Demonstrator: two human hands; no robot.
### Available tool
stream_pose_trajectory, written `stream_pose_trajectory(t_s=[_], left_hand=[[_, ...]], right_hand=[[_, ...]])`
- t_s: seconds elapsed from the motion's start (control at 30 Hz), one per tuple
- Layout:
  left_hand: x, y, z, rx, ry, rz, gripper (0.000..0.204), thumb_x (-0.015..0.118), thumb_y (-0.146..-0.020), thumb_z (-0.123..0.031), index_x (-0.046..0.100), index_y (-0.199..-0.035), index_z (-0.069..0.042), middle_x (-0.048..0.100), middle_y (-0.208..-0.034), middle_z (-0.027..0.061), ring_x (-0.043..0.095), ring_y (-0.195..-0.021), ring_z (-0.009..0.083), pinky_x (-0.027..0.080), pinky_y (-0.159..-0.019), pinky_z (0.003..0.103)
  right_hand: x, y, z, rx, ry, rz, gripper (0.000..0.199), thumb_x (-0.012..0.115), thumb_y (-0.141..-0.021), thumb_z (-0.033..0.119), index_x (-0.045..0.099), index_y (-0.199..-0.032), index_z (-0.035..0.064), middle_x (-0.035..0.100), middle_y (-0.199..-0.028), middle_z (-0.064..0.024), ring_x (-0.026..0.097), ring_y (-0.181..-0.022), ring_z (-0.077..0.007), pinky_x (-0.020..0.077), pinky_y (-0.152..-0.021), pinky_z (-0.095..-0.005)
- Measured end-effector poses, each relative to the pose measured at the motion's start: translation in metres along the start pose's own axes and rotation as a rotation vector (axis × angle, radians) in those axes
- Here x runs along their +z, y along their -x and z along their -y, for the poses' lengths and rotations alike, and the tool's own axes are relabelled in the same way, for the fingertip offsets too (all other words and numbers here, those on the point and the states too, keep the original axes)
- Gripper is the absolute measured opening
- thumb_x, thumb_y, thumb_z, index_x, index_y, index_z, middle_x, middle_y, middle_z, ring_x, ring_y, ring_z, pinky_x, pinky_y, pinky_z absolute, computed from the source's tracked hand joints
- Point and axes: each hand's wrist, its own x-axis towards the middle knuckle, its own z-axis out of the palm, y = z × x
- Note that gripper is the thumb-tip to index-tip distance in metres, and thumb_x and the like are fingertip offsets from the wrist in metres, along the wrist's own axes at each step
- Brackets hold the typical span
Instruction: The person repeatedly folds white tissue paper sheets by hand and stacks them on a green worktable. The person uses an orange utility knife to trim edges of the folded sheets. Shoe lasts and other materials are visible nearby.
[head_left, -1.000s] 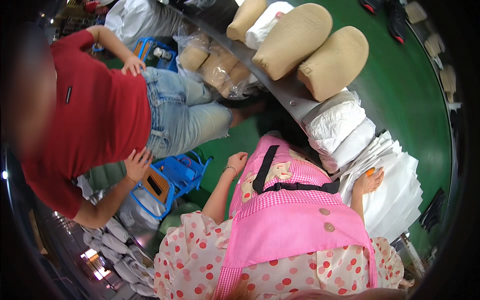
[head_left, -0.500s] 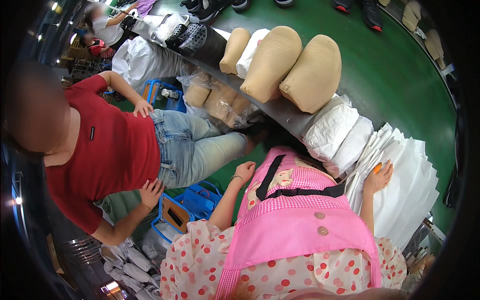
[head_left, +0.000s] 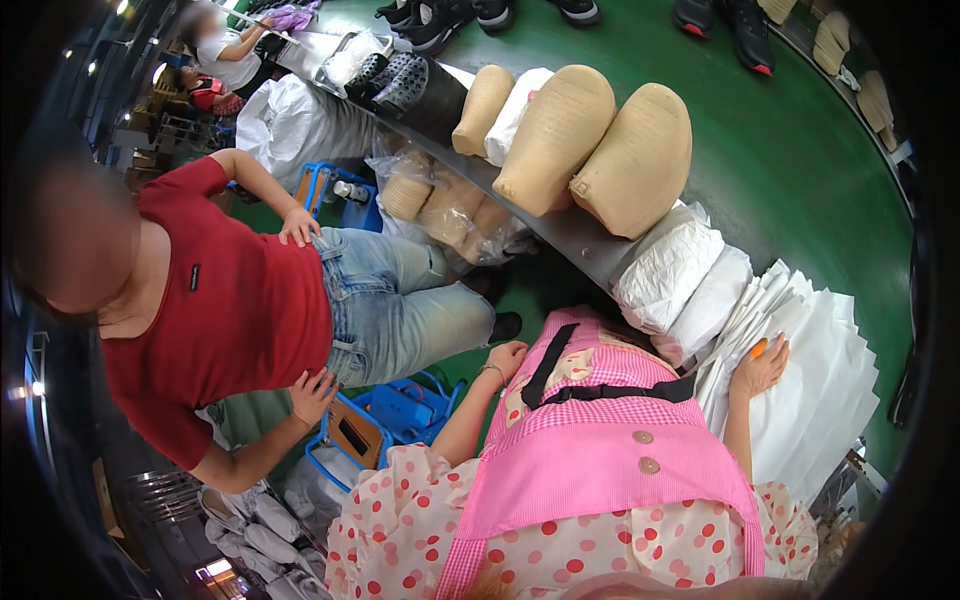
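My right hand (head_left: 762, 368) lies with its fingers stretched over a fanned stack of white paper sheets (head_left: 815, 385) on the right. A small orange thing (head_left: 758, 348) sits at its thumb side; I cannot make out whether it is worn or held. Beside my pink apron (head_left: 600, 460) hangs my left hand (head_left: 507, 358), fingers loosely curled and nothing visible in them. Next to the paper stack are white paper-wrapped bundles (head_left: 668, 268). Farther along the same bench stand tan, rounded shoe-shaped forms (head_left: 640, 160).
A green conveyor-like surface (head_left: 790, 190) beyond the bench carries dark shoes (head_left: 750, 40). At my left stands a person in a red shirt (head_left: 225, 310), hands on hips. Blue-framed baskets (head_left: 345, 440) and a clear bag of tan forms (head_left: 445, 205) are near that person.
The whole view has shifted slightly, so most things sit a little lower and farther right. My right hand stays on the paper stack, and my left hand remains beside the apron.
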Motion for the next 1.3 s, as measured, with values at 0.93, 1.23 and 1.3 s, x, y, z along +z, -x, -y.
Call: stream_pose_trajectory(t_s=[0.93, 1.23, 1.3], left_hand=[[-0.077, -0.077, 0.019, -0.064, 0.029, -0.315, 0.035, 0.063, -0.082, -0.019, 0.061, -0.116, -0.01, 0.056, -0.116, 0.016, 0.055, -0.107, 0.0355, 0.046, -0.092, 0.041], [-0.089, -0.1, 0.1, -0.167, 0.02, -0.238, 0.025, 0.062, -0.083, -0.021, 0.067, -0.105, -0.011, 0.064, -0.101, 0.014, 0.062, -0.095, 0.0315, 0.05, -0.085, 0.039], [-0.09, -0.105, 0.119, -0.184, 0.11, -0.196, 0.025, 0.061, -0.083, -0.02, 0.067, -0.106, -0.011, 0.066, -0.101, 0.013, 0.063, -0.095, 0.0297, 0.05, -0.086, 0.038]], right_hand=[[0.006, -0.004, -0.008, -0.096, -0.008, 0.061, 0.051, 0.039, -0.097, 0.04, 0.035, -0.144, 0.0203, 0.038, -0.145, -0.0063, 0.034, -0.134, -0.0247, 0.0242, -0.109, -0.0408], [-0.02, -0.039, -0.063, -0.131, -0.145, 0.384, 0.043, 0.05, -0.095, 0.018, 0.046, -0.136, 0.0071, 0.051, -0.134, -0.0143, 0.048, -0.123, -0.0298, 0.0376, -0.102, -0.0379], [-0.058, -0.055, -0.054, -0.014, -0.104, 0.44, 0.038, 0.048, -0.096, 0.015, 0.05, -0.133, 0.0079, 0.056, -0.129, -0.0127, 0.055, -0.117, -0.0245, 0.044, -0.096, -0.0334]])
